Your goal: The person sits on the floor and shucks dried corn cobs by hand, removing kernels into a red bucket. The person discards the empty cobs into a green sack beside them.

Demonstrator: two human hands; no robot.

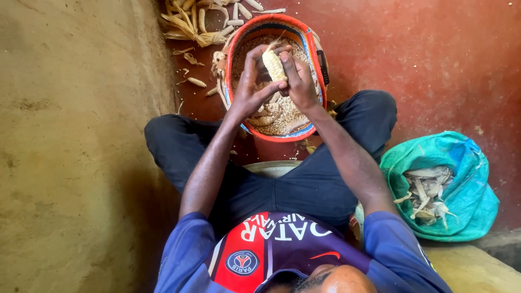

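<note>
I hold a pale yellow corn cob (274, 65) upright between both hands, over a round orange-rimmed basin (242, 36) filled with loose kernels. My left hand (248, 87) wraps the cob from the left, fingers curled over its top. My right hand (300, 81) grips it from the right, thumb pressed on the kernels. Both hands hover above the basin's middle.
Dry corn husks (192, 24) lie on the red floor beyond the basin. A green sack (461, 184) with husked cobs sits at my right. A tan wall (76, 146) runs along my left. A metal bowl rim (271, 167) shows between my legs.
</note>
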